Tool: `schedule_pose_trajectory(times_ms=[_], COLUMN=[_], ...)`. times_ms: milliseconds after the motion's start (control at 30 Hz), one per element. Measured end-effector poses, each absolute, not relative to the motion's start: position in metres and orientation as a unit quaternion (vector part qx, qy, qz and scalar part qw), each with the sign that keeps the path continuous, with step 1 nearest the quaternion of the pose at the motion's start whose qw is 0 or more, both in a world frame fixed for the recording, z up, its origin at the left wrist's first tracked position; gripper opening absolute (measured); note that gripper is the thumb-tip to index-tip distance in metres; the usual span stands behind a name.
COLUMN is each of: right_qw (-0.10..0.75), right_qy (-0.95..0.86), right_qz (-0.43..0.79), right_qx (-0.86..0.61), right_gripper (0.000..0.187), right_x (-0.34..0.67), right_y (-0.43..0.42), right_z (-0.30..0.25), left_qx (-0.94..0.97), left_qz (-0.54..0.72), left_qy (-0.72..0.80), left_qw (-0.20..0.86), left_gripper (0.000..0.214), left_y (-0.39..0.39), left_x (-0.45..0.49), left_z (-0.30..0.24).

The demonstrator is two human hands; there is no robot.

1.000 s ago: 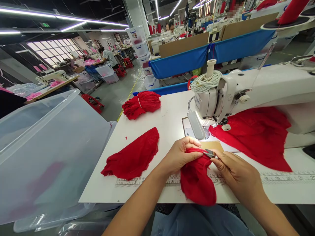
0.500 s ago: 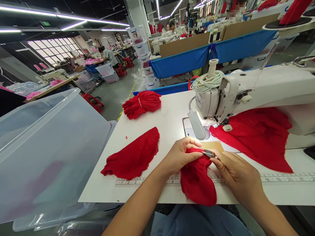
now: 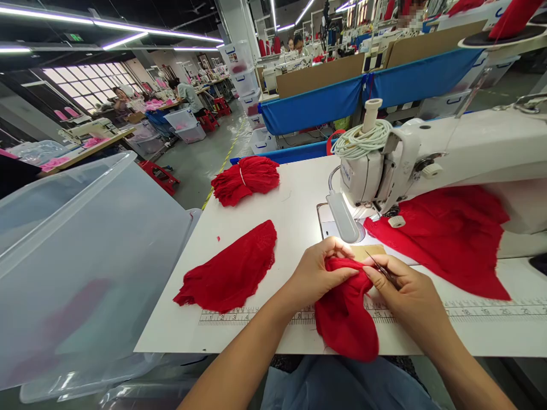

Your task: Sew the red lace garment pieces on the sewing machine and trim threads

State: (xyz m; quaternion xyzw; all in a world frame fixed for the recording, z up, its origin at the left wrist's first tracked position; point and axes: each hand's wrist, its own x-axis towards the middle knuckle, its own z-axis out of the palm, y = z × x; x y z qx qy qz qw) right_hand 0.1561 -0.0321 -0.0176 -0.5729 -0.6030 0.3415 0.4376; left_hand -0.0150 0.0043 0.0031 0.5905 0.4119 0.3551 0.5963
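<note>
A piece of red fabric (image 3: 347, 322) hangs in folds over the front edge of the table between my hands. My left hand (image 3: 314, 273) is closed on its upper edge, thumb in front. My right hand (image 3: 405, 285) pinches the same edge with thumb and index finger. Thread snips (image 3: 384, 270) lie within that right hand, their thin tip pointing up and left past the fingers; the handle is mostly hidden. Just beyond the hands stands a white sewing machine (image 3: 461, 149). A larger red fabric piece (image 3: 448, 239) lies beneath its arm.
Left on the white table (image 3: 294, 199) are a flat red lace-edged piece (image 3: 233, 270) and a tied red bundle (image 3: 245, 180). A printed ruler (image 3: 478, 311) runs along the front edge. A translucent plastic bin (image 3: 98, 250) stands at the left. Other people sit at distant machines.
The snips' blades, at the fabric edge before, have swung back into my right hand. My right thumb and index finger now pinch the fabric edge close to my left hand.
</note>
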Motion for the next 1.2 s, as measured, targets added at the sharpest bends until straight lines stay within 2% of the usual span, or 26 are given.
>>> schedule_pose_trajectory(times_ms=[200, 400, 500, 700, 833, 967, 1200], right_qw=[0.462, 0.447, 0.444, 0.457, 0.446, 0.378, 0.332], right_qy=[-0.573, -0.586, -0.602, -0.614, -0.667, -0.726, -0.736], right_qz=[0.354, 0.343, 0.326, 0.260, 0.134, -0.015, -0.104], right_qx=[-0.577, -0.582, -0.579, -0.588, -0.581, -0.575, -0.580], right_gripper=[0.027, 0.030, 0.029, 0.022, 0.028, 0.039, 0.041], right_x=[0.153, 0.152, 0.153, 0.155, 0.157, 0.157, 0.154], right_y=[-0.034, -0.034, -0.033, -0.033, -0.035, -0.043, -0.047], right_z=[-0.021, -0.021, -0.020, -0.020, -0.025, -0.029, -0.029], left_qx=[0.603, 0.482, 0.490, 0.556, 0.587, 0.586, 0.585], left_qz=[0.369, 0.408, 0.404, 0.292, 0.282, 0.296, 0.309], left_qy=[0.436, 0.429, 0.422, 0.450, 0.477, 0.472, 0.466], left_qw=[0.557, 0.646, 0.646, 0.635, 0.590, 0.588, 0.587], left_gripper=[0.010, 0.026, 0.028, 0.025, 0.015, 0.011, 0.008], left_y=[0.004, 0.008, 0.007, 0.005, 0.005, 0.004, 0.003], left_x=[-0.012, -0.011, -0.014, -0.022, -0.020, -0.018, -0.019], left_z=[0.004, -0.001, 0.000, 0.014, 0.018, 0.017, 0.015])
